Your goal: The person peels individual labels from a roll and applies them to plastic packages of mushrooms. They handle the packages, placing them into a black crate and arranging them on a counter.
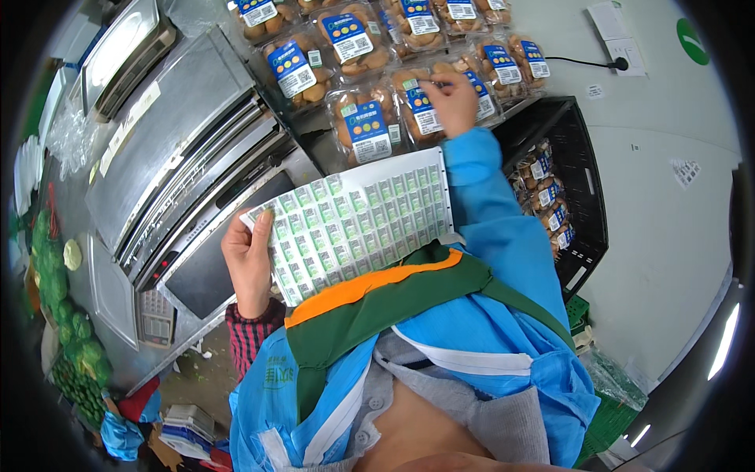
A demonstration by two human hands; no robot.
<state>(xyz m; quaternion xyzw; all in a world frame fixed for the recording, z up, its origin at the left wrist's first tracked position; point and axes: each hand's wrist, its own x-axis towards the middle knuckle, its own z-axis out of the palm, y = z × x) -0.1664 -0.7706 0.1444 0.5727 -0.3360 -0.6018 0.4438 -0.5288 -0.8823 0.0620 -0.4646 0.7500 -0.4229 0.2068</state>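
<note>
Left hand [248, 259] grips the sticker sheet [362, 220] by its left edge, thumb on top; sheet extends rightward from that hand. Past its far edge, a clear pack [425, 118] lies under the right hand [458, 102], fingers bent (can't tell if gripping anything). Farther right, black crate [588, 197] holds similar packs [548, 193].

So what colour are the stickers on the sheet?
The stickers are mostly green and white, best in the head view.
</note>
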